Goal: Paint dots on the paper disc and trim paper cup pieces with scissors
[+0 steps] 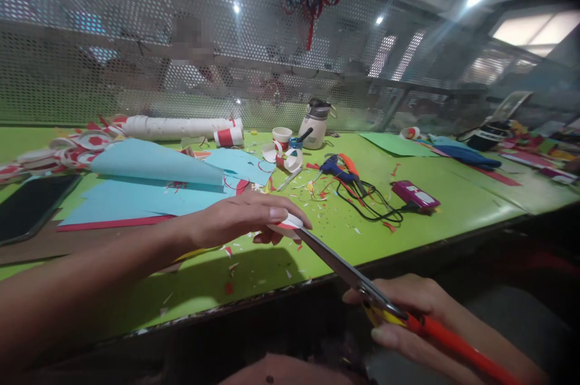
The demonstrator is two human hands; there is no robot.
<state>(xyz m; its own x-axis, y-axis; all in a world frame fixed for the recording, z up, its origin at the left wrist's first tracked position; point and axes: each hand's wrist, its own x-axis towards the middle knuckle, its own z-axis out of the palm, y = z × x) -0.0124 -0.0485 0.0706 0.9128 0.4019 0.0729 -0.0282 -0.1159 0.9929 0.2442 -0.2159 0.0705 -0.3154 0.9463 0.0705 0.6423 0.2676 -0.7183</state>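
Note:
Between the thumb and fingers of my left hand (254, 216) is a small white piece with a red edge (292, 223), which looks like paper or cup card. My right hand (417, 306) grips orange-handled scissors (357, 279), their long blades pointing up and left. The blade tips meet the white-and-red piece at my left fingertips. My left hand is over the green tabletop, while my right hand is in front of the table's edge. Small red and white scraps (229, 251) lie beneath my left hand.
Light blue paper sheets (149, 194) and a dark phone (38, 207) lie left. Behind stand a bottle (313, 125) and a cup (281, 134), near a white roll (172, 128). A blue glue gun (339, 168) with a cord and a magenta box (415, 196) sit right.

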